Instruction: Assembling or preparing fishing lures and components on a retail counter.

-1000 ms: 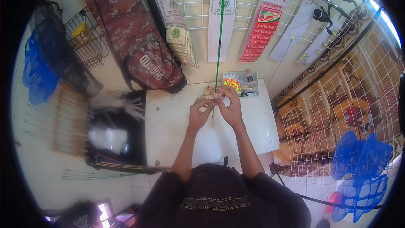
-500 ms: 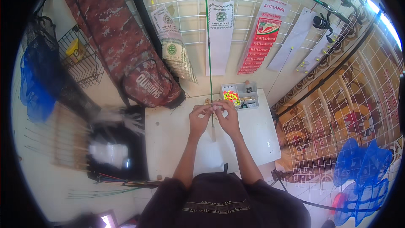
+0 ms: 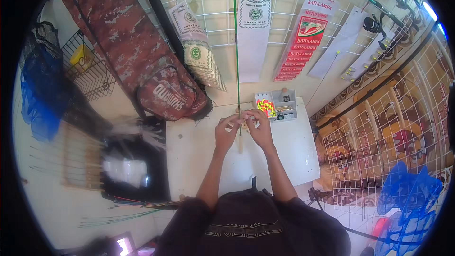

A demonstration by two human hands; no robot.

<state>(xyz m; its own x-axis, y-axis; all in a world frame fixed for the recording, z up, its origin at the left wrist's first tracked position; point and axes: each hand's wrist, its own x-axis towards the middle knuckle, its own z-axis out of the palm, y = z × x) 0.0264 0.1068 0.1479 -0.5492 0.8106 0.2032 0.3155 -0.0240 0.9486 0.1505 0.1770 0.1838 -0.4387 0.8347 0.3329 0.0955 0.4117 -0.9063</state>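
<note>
A thin green fishing rod runs down from the upper edge and passes between my two hands over the white table. My left hand is closed in a pinch, its fingertips against or right beside the rod. Thumb and fingers of my right hand are also pinched, meeting the left fingertips at the rod. Whatever lies between the fingertips is too small to make out. Below the hands, a pale stick-like piece lines up with the rod's lower end. Small tan round things show partly between and behind the fingers.
Behind my right hand stands a grey compartment box with bright yellow and pink bits. A red camouflage rod bag leans at left. Bait packets and a fishing reel hang on the wire grid. Blue nets hang at right.
The whole view has shifted slightly, moving the surroundings a little. Both hands stay together at the rod, with the fingers slightly rearranged.
</note>
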